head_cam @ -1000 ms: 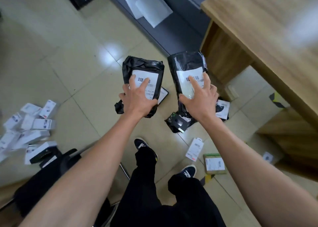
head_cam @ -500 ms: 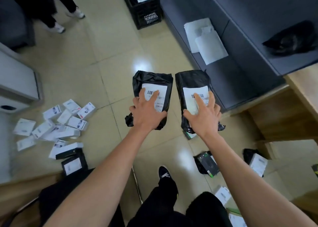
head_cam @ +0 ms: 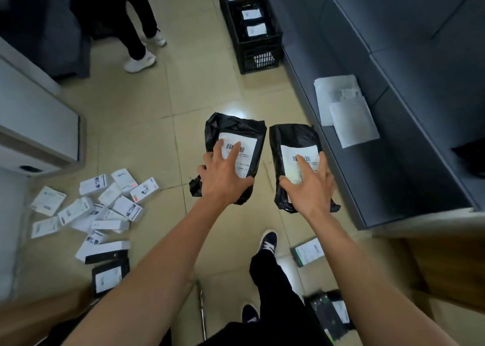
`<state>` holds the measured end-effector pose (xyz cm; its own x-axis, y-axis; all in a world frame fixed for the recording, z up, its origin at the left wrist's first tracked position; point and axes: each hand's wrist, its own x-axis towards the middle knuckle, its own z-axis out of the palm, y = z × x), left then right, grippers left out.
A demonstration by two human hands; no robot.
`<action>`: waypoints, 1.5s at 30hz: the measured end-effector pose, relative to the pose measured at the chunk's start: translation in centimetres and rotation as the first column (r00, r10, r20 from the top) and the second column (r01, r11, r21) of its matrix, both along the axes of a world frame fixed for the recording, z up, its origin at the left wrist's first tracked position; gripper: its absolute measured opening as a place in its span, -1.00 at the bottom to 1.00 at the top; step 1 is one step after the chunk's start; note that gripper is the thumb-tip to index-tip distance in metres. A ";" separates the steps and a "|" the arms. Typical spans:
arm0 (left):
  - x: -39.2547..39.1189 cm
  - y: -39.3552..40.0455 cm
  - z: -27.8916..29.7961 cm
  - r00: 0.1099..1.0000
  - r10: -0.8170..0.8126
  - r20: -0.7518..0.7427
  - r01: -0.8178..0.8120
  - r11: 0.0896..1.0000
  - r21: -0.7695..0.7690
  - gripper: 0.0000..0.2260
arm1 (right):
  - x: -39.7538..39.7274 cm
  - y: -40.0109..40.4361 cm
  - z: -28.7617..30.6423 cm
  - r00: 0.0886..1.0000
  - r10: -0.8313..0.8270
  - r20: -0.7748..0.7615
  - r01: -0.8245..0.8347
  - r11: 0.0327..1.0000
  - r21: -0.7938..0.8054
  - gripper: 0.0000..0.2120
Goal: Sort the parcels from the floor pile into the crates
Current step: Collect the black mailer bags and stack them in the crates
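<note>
1. Over the last second the view has swung away from the wooden bench and the parcels by it, and a black crate (head_cam: 253,35) has come into sight ahead, standing on the floor (head_cam: 147,115) against the grey sofa (head_cam: 393,109). The person looks to be walking toward it.
2. The left hand (head_cam: 223,180) grasps a black bag (head_cam: 236,146): fingers spread over its white label, thumb curled under the edge. The right hand (head_cam: 308,185) holds a second bag (head_cam: 294,149) the same way. Both bags are carried in the air, side by side, just apart, well short of the crate.
3. For the task, this reads as the carry leg: two parcels picked, none dropped yet. The crate already holds labelled parcels.
4. A pile of white boxes (head_cam: 99,209) lies on the floor at left, unsorted.
5. Hard to tell: the label print is too small to read, so which crate each bag belongs in cannot be judged. The crate's far end is cut off at the top edge. The underside fingers of both hands are hidden by the bags. Another person's legs (head_cam: 136,31) stand beyond; their doings are out of frame.
</note>
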<state>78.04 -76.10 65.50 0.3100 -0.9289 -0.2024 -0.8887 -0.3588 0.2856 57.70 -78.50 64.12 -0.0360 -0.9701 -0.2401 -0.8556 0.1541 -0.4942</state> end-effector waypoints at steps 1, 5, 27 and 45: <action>0.6 -1.5 0.2 1.000 0.020 -0.004 -0.020 1.000 0.007 -0.18 | 0.6 -1.7 0.2 1.000 -0.001 0.011 0.001 1.000 -0.003 -0.35; 2.5 -7.2 1.5 0.998 0.063 -0.017 -0.063 0.998 0.001 -0.17 | 3.0 -8.6 1.6 0.999 0.027 0.038 -0.024 0.998 -0.055 -0.37; 24.0 -36.8 3.2 0.996 0.063 -0.062 -0.068 0.994 -0.082 -0.19 | 24.4 -38.2 4.1 0.999 0.037 0.029 -0.034 0.992 -0.124 -0.35; 32.3 -63.7 1.5 0.999 0.006 -0.039 -0.009 0.997 -0.070 -0.24 | 33.0 -64.3 0.2 0.999 -0.022 0.027 0.025 0.993 -0.115 -0.36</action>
